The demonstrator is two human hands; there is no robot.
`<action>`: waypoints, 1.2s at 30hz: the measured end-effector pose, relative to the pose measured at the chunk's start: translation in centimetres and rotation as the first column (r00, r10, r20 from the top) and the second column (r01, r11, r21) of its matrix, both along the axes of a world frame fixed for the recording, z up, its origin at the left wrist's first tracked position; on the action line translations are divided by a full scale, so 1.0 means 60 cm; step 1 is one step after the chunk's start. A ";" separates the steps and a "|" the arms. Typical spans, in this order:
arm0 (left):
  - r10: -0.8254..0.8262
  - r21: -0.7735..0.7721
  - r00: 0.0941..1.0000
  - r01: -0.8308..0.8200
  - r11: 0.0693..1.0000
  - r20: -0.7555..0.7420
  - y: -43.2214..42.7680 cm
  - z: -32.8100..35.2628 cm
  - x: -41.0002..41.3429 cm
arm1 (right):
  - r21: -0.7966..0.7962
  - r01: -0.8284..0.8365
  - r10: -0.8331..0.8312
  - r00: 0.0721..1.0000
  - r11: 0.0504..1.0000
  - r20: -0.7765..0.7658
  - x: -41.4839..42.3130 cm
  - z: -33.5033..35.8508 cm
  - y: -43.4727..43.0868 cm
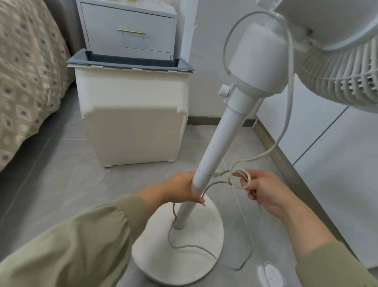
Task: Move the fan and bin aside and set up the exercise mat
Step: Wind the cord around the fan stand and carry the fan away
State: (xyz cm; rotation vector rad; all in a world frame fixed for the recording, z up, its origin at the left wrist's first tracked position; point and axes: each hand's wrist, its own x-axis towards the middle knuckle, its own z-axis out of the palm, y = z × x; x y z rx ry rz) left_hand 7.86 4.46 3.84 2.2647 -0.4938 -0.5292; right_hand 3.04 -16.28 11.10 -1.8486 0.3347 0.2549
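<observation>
Grey tile floor [54,177] fills the frame, and along its left edge runs the bed [13,70], draped in a beige cover with a diamond print. Front and centre stands the white pedestal fan [222,141], upright on the floor at the right of the room. Its ribbed head [350,66] crowds the upper right corner and its round base [187,257] sits flat on the tiles right below the person. To the left of the fan, between it and the bed, there's the cream bin [134,127], standing on the floor with a grey-blue liner folded over its rim. It is near the fan's pole [206,167] but not touching it. Just behind the bin is a pale nightstand [129,28] with a gold drawer handle, set against the wall. Now the cord [286,94]: it drops from the motor housing in a long curve, and more of it trails over the base and onto the tiles. The left hand [179,187], in an olive sleeve, is wrapped round the pole low down, a little above the base. The right hand [263,192] is off to the side of the pole, its fingers pinching a small coil of that cord.
</observation>
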 end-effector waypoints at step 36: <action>-0.363 -0.456 0.902 0.229 0.860 -0.233 -0.016 0.122 0.048 | -0.140 -0.057 0.100 0.943 0.988 0.318 0.007 0.056 0.010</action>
